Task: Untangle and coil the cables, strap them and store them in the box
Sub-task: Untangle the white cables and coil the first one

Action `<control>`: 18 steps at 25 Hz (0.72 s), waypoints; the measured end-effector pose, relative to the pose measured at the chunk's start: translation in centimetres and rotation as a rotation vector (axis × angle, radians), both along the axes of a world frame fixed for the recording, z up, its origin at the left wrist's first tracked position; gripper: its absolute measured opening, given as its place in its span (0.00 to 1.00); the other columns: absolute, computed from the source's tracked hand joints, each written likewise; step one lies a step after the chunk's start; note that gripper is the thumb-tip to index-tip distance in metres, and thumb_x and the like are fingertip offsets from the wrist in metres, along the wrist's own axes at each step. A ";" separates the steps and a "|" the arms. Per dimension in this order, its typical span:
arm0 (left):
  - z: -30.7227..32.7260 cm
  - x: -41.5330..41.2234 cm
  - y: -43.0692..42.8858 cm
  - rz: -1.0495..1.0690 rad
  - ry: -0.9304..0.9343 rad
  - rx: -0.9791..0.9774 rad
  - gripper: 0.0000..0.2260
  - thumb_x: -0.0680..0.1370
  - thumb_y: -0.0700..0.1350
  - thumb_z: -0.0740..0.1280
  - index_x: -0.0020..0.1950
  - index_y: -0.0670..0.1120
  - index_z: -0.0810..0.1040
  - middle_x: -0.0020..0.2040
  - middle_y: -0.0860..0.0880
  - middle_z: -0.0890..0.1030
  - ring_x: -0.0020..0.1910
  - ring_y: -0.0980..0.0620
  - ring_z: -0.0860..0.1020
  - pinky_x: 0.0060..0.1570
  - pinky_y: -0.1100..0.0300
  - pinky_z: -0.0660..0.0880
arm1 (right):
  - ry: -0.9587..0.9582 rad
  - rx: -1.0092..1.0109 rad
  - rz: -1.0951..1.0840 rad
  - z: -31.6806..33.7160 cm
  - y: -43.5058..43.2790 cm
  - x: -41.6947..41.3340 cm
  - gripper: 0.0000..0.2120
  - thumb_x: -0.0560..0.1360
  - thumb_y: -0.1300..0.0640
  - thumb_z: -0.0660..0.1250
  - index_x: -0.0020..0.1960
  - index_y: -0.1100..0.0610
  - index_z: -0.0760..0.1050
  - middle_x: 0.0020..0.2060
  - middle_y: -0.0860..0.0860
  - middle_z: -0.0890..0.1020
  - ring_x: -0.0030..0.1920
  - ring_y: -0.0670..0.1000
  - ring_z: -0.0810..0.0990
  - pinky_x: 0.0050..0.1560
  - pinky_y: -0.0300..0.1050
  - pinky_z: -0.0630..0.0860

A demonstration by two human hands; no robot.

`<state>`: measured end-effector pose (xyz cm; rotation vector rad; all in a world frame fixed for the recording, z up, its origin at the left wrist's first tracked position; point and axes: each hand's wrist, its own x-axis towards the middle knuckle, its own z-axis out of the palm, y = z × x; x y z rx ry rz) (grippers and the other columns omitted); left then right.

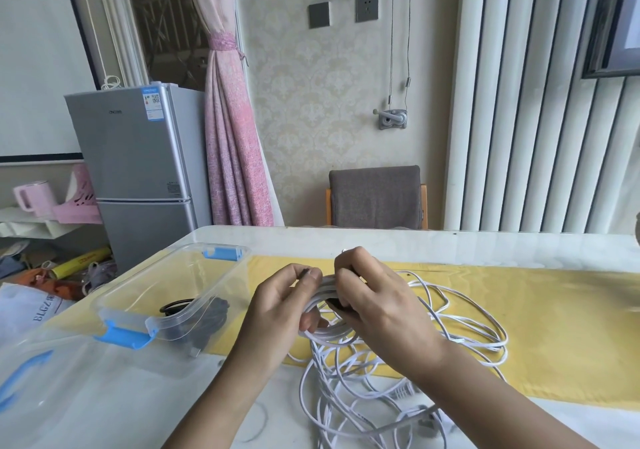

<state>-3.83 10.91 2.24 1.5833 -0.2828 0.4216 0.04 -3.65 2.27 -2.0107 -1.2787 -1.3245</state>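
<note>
My left hand (pixel 284 301) holds a small coil of white cable (pixel 323 332) above the table, thumb and forefinger pinching the end of a dark strap (pixel 304 273). My right hand (pixel 372 296) grips the same coil from the right, fingers curled over the strap where it wraps the cable. Loose white cables (pixel 460 331) lie tangled on the table below and to the right of my hands, with a plug (pixel 403 393) near the front. The clear plastic box (pixel 180 292) with blue latches stands to the left and holds a dark coiled cable (pixel 207 320).
The box's clear lid (pixel 45 379) with a blue handle lies at the front left. A yellow cloth (pixel 554 310) runs across the white table (pixel 450 240). A grey chair (pixel 375 197) stands behind the table, a small fridge (pixel 138 171) at the left.
</note>
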 end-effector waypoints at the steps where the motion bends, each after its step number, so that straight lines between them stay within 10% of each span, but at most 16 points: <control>1: -0.2 0.1 0.1 0.024 -0.013 0.022 0.14 0.72 0.54 0.65 0.38 0.42 0.74 0.27 0.48 0.67 0.25 0.52 0.63 0.32 0.53 0.65 | 0.006 -0.013 -0.002 0.0 0.0 0.0 0.16 0.71 0.67 0.67 0.42 0.55 0.59 0.43 0.52 0.68 0.35 0.50 0.58 0.36 0.39 0.56; 9: -1.0 0.6 0.6 0.024 -0.092 0.161 0.28 0.61 0.65 0.72 0.51 0.47 0.75 0.33 0.52 0.80 0.33 0.57 0.77 0.37 0.49 0.77 | 0.111 0.032 0.001 0.5 -0.2 0.0 0.12 0.70 0.60 0.64 0.40 0.53 0.59 0.39 0.52 0.71 0.35 0.46 0.56 0.33 0.36 0.55; 18: -1.4 0.7 1.2 0.181 -0.190 0.361 0.07 0.73 0.54 0.67 0.47 0.52 0.74 0.36 0.56 0.82 0.32 0.58 0.76 0.34 0.63 0.72 | 0.593 -0.110 0.057 2.3 -2.1 1.3 0.09 0.68 0.55 0.75 0.39 0.54 0.75 0.38 0.47 0.74 0.33 0.45 0.75 0.34 0.38 0.72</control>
